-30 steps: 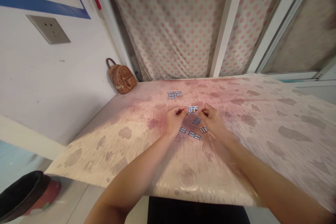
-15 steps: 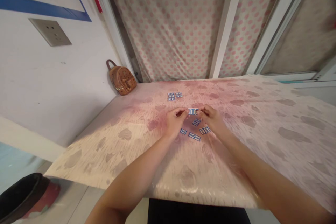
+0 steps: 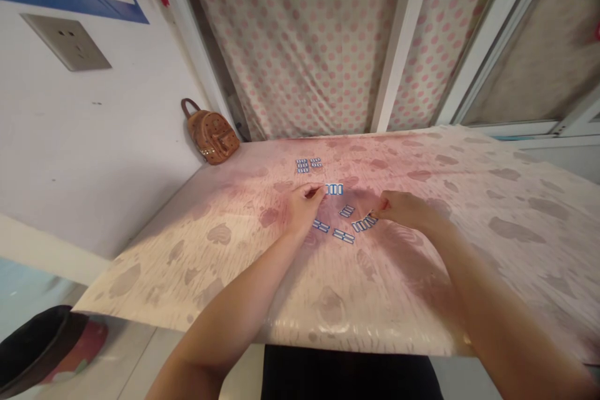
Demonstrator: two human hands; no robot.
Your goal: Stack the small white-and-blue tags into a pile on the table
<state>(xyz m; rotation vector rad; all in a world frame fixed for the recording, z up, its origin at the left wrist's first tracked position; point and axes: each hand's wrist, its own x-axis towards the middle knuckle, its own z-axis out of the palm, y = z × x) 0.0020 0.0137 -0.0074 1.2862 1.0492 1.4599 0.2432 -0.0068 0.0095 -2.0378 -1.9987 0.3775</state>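
Note:
My left hand [image 3: 304,206] pinches the left end of a small flat blue-and-white piece [image 3: 334,189] with several white bars, held a little above the table. My right hand [image 3: 403,208] has its fingers closed at the right end of another such barred piece [image 3: 364,224]; whether that piece is lifted cannot be made out. Nearer the middle lies a smaller barred piece [image 3: 347,211]. Two more, a lower piece [image 3: 344,236] and a left piece [image 3: 321,225], rest below my left hand. Beyond the hands, a neat group of similar pieces [image 3: 302,166] sits beside a smaller group [image 3: 315,162].
A patterned cloth covers the table [image 3: 225,275]. At its back left corner a small brown backpack [image 3: 213,136] leans by the wall with a socket [image 3: 68,42]. A dotted curtain [image 3: 304,44] hangs behind. On the floor at left stands a dark-rimmed bin [image 3: 51,347].
My right hand has let go of the piece held between both hands and moved right and down to the piece on the right. My left hand still holds its piece.

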